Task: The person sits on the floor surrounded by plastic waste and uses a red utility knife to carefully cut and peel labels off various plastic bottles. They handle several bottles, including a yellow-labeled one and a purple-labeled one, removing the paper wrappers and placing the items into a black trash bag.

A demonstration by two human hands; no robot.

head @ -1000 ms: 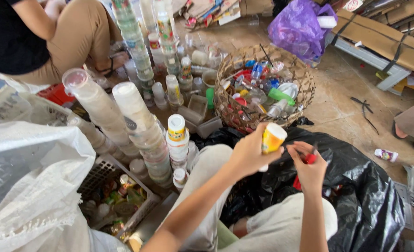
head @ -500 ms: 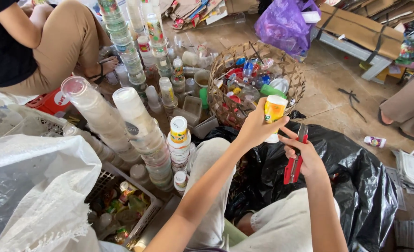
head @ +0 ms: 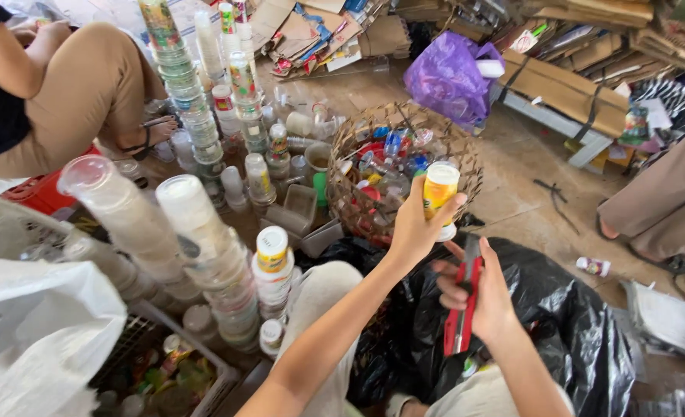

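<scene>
Seen from above, a person sits on a cluttered floor sorting used plastic packaging. In the centre of the frame the left hand (head: 413,230) is wrapped around a small yellow-labelled plastic bottle (head: 440,193), fingers curled about its body, holding it upright just in front of a woven basket (head: 466,166). Just below and to the right, the right hand (head: 488,297) is closed around a red-handled utility knife (head: 464,309), which points down toward a black rubbish bag (head: 574,332) spread over the lap. Whether the blade is extended cannot be told.

The knife sits very close to the left wrist and to the thin bag, so a slip could likely nick skin or tear the plastic. The bottle is gripped near its lower half and could tip out of the grasp.

The woven basket, upper centre, is filled with mixed bottles and caps in red, blue, green and clear plastic. At left of centre stand leaning stacks of clear plastic cups (head: 203,255), with taller stacks of printed cups (head: 184,85) at upper left. A wire crate (head: 215,371) at lower left holds crumpled wrappers and small containers. A white sack (head: 41,324) fills the lower left corner. A purple plastic bag (head: 451,77) sits at upper right, contents hidden. Another person's tan-trousered knee (head: 88,85) shows at upper left.
</scene>
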